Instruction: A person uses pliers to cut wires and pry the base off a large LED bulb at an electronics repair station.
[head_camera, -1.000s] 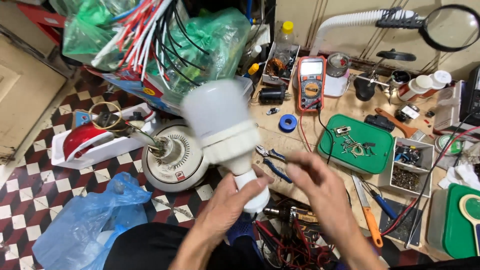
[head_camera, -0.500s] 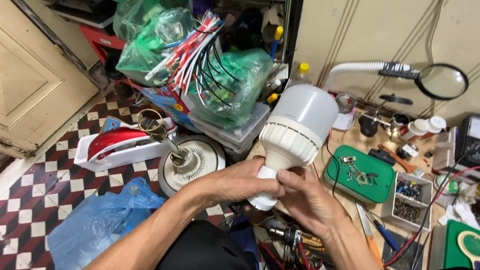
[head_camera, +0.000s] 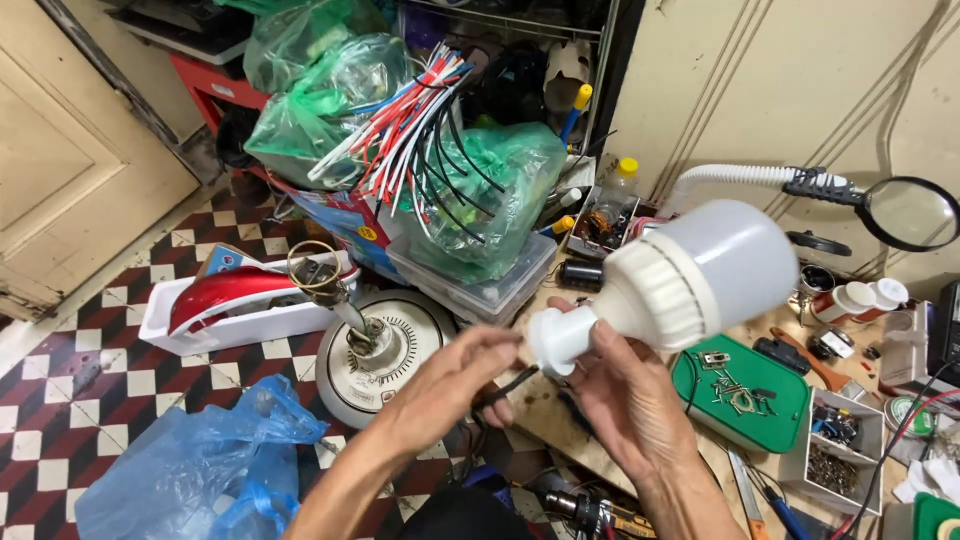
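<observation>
A large white LED bulb with a ribbed collar and frosted dome lies tilted, dome up to the right. My right hand grips its narrow white base from below. My left hand pinches a thin black wire that hangs from the end of the bulb's base. Both hands are raised over the left edge of a cluttered wooden workbench.
A green tray with small parts, a small box of screws and a magnifier on a gooseneck sit to the right. A round white fan motor, a white tray with a red piece, a blue plastic bag and bags of wires lie left.
The view has tipped up and left. The bulb has swung from upright to tilted right, now held by my right hand, while my left hand has shifted to the black wire at its base.
</observation>
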